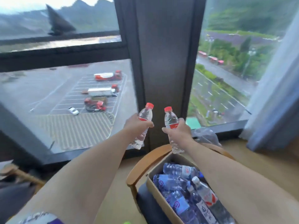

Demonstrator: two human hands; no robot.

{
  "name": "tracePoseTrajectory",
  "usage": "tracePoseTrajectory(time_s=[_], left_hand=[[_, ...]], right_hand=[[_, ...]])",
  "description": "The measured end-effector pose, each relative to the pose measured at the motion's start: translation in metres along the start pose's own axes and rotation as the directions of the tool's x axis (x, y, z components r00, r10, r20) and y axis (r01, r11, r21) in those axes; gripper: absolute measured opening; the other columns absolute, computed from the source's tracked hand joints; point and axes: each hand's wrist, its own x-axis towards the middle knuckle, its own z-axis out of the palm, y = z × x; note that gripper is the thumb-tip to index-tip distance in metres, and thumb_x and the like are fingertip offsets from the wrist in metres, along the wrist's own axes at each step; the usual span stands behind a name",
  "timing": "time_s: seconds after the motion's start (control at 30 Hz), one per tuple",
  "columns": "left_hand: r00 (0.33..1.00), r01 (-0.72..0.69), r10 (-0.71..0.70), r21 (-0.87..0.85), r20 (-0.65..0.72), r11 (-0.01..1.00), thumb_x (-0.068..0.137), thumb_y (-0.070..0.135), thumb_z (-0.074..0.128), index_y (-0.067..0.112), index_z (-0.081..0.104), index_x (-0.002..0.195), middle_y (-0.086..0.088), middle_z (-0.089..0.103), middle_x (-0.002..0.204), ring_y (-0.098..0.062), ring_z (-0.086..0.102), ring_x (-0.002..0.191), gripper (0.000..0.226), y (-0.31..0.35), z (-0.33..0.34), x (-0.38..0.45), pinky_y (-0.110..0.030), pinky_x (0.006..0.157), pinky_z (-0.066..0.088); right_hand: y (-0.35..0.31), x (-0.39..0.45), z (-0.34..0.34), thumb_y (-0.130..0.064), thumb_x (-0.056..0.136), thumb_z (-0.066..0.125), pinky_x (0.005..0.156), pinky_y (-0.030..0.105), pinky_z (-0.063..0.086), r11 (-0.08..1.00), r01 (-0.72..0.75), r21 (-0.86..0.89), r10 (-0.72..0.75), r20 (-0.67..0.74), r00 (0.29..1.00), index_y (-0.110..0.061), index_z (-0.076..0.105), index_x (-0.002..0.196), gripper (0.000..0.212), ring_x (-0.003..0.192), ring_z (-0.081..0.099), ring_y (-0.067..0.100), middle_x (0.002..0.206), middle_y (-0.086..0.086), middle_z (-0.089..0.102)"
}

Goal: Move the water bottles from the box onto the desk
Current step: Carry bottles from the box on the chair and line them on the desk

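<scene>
We held one water bottle in each hand, arms stretched out toward the window. Our left hand point(137, 125) had its grip closed around the middle of the left bottle point(142, 126) — fingers wrapped over the red label, the red cap above the grip and tilted a little to the right, the clear base hanging below it. Our right hand point(178, 128) gripped the right bottle point(171, 128) the same way, thumb across the label, cap above the fingers and base below, the bottle close to upright. The two bottles were near each other but apart, both lifted clear of everything.

Below and behind the right grip sat the cardboard box point(160, 196), open at the top and resting on the dark seat of a wooden chair point(142, 165). Inside the box lay more bottles point(182, 188) on their sides, piled against one another — several with blue labels, one with a white cap and a red-and-white label. Beyond both grips stood the dark window frame point(163, 62), and to the right of the right grip hung a pale curtain point(273, 110).
</scene>
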Motion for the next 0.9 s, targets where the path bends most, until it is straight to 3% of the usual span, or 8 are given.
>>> tracePoseTrajectory(time_s=[0.1, 0.27, 0.37, 0.5, 0.6, 0.67, 0.8, 0.9], left_hand=[[0.988, 0.084, -0.088, -0.036, -0.13, 0.996, 0.063, 0.043, 0.086, 0.026, 0.056, 0.111, -0.003, 0.065, 0.099, -0.022, 0.07, 0.081, 0.059, -0.029, -0.048, -0.031, -0.025, 0.044, 0.055], [0.919, 0.197, -0.215, -0.088, -0.332, 0.977, 0.064, 0.037, 0.088, 0.024, 0.061, 0.103, -0.002, 0.069, 0.09, -0.018, 0.069, 0.071, 0.049, -0.082, -0.13, -0.088, -0.023, 0.038, 0.05], [0.849, 0.26, -0.262, -0.068, -0.458, 0.963, 0.063, 0.047, 0.087, 0.027, 0.058, 0.108, 0.001, 0.067, 0.093, -0.017, 0.067, 0.077, 0.058, -0.112, -0.177, -0.127, -0.023, 0.046, 0.049], [0.762, 0.321, -0.322, -0.104, -0.562, 0.941, 0.056, 0.054, 0.083, 0.027, 0.058, 0.116, 0.002, 0.064, 0.097, -0.017, 0.063, 0.086, 0.071, -0.16, -0.223, -0.194, -0.032, 0.07, 0.053], [0.695, 0.394, -0.379, -0.118, -0.61, 0.912, 0.056, 0.058, 0.081, 0.029, 0.053, 0.127, 0.004, 0.057, 0.101, -0.016, 0.056, 0.089, 0.082, -0.203, -0.249, -0.26, -0.032, 0.074, 0.047], [0.631, 0.425, -0.426, -0.171, -0.648, 0.889, 0.055, 0.059, 0.081, 0.03, 0.054, 0.122, 0.004, 0.058, 0.099, -0.016, 0.056, 0.087, 0.078, -0.232, -0.267, -0.309, -0.034, 0.076, 0.049], [0.519, 0.468, -0.478, -0.232, -0.709, 0.853, 0.054, 0.059, 0.08, 0.029, 0.058, 0.119, -0.001, 0.064, 0.111, -0.026, 0.061, 0.1, 0.075, -0.281, -0.306, -0.423, -0.039, 0.087, 0.054], [0.431, 0.415, -0.501, -0.328, -0.751, 0.849, 0.062, 0.048, 0.086, 0.021, 0.055, 0.124, 0.002, 0.064, 0.111, -0.021, 0.063, 0.097, 0.074, -0.32, -0.333, -0.513, -0.033, 0.08, 0.052]], right_hand=[[-0.034, -0.021, 0.035, -0.056, 0.075, 0.078, 0.084, 0.045, 0.058, 0.994, 0.101, 0.029, -0.104, 0.148, 0.983, -0.027, 0.046, 0.111, 0.057, 0.084, 0.064, 0.019, 0.095, -0.004, 0.063], [-0.095, -0.072, 0.092, -0.049, 0.073, 0.079, 0.082, 0.046, 0.059, 0.962, 0.239, 0.132, -0.27, 0.338, 0.901, -0.023, 0.048, 0.115, 0.059, 0.084, 0.066, 0.02, 0.097, 0.0, 0.066], [-0.128, -0.112, 0.123, -0.047, 0.074, 0.08, 0.086, 0.047, 0.058, 0.932, 0.315, 0.178, -0.361, 0.418, 0.834, -0.022, 0.047, 0.118, 0.06, 0.091, 0.065, 0.024, 0.1, 0.001, 0.065], [-0.163, -0.179, 0.164, -0.044, 0.073, 0.082, 0.085, 0.042, 0.056, 0.896, 0.39, 0.212, -0.443, 0.491, 0.751, -0.024, 0.047, 0.109, 0.054, 0.09, 0.064, 0.024, 0.099, 0.001, 0.065], [-0.181, -0.242, 0.194, -0.042, 0.073, 0.084, 0.074, 0.037, 0.054, 0.875, 0.41, 0.256, -0.481, 0.546, 0.686, -0.022, 0.05, 0.108, 0.053, 0.086, 0.064, 0.021, 0.096, 0.001, 0.066], [-0.19, -0.293, 0.213, -0.042, 0.072, 0.084, 0.063, 0.031, 0.048, 0.858, 0.427, 0.287, -0.511, 0.567, 0.646, -0.022, 0.051, 0.105, 0.051, 0.08, 0.062, 0.016, 0.092, 0.0, 0.065], [-0.205, -0.408, 0.245, -0.045, 0.07, 0.083, 0.063, 0.031, 0.049, 0.813, 0.477, 0.333, -0.568, 0.631, 0.528, -0.022, 0.054, 0.102, 0.049, 0.081, 0.063, 0.015, 0.09, -0.003, 0.065], [-0.214, -0.499, 0.266, -0.049, 0.071, 0.083, 0.059, 0.027, 0.044, 0.759, 0.52, 0.391, -0.624, 0.665, 0.411, -0.025, 0.052, 0.105, 0.052, 0.08, 0.062, 0.009, 0.09, -0.009, 0.063]])
